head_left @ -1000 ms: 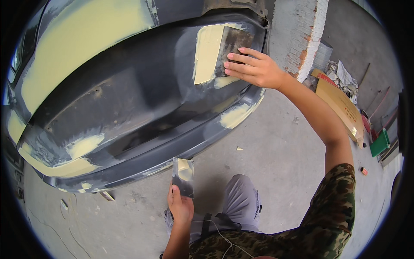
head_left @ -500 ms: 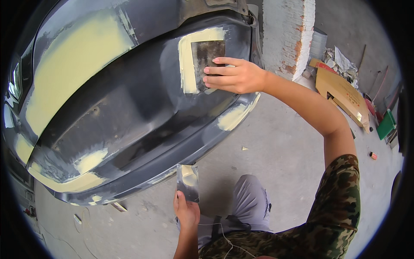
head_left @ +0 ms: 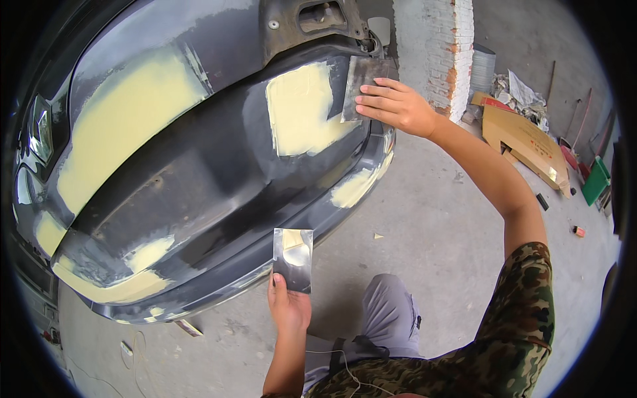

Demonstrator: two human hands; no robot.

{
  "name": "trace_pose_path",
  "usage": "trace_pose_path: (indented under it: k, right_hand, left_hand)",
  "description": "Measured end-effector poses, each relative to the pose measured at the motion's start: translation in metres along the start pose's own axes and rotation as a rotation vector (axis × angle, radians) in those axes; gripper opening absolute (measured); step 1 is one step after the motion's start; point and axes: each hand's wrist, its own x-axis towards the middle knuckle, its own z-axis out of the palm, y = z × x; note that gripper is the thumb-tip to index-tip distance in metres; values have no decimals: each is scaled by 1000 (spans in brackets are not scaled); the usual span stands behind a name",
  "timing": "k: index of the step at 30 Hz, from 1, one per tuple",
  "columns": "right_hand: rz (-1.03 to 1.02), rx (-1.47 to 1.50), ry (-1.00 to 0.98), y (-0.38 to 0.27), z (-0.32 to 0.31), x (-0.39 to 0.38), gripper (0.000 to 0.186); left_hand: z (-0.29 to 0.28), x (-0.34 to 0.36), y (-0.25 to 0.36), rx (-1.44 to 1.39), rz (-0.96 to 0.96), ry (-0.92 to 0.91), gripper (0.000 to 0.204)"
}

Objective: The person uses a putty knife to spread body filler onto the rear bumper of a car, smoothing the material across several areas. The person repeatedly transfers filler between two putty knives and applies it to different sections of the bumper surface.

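My right hand [head_left: 401, 107] grips a dark, flat, rectangular putty spreader [head_left: 359, 76], fingers laid along its face. The spreader is at the right edge of a pale yellow putty patch [head_left: 297, 109] on the dark grey car body [head_left: 219, 123]. Lower down, my left hand [head_left: 290, 310] holds a dark rectangular plate [head_left: 293, 270] upright by its bottom end. A dab of yellow putty [head_left: 292, 244] sits near the plate's top. The plate overlaps the bumper's lower edge in view; whether they touch I cannot tell.
A large putty area [head_left: 133, 119] covers the body at left, with smaller patches along the bumper [head_left: 192, 302]. A white brick pillar [head_left: 431, 53] stands beyond the car. Flattened cardboard [head_left: 521, 142], a green container [head_left: 596, 182] and debris lie at right. A thin cord [head_left: 137, 361] lies on the floor.
My right hand has carried the spreader right, off the patch's middle, which now shows as a broad putty area. My left hand and its plate have risen slightly. The view has shifted a little.
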Motion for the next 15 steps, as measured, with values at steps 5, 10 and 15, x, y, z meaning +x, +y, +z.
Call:
trace_pose_path:
  k: [5,10,15]
  right_hand:
    - [714,619,264,-81,-36,21,30]
    - [1235,1442,469,-152,-58,44,31]
    - [1172,1655,405,-189,-77,64,32]
  left_hand:
    - [21,23,2,-120,21,-141,47]
    - [34,34,-1,-248,-11,-300,43]
    - [35,34,-3,-224,-15,-326,44]
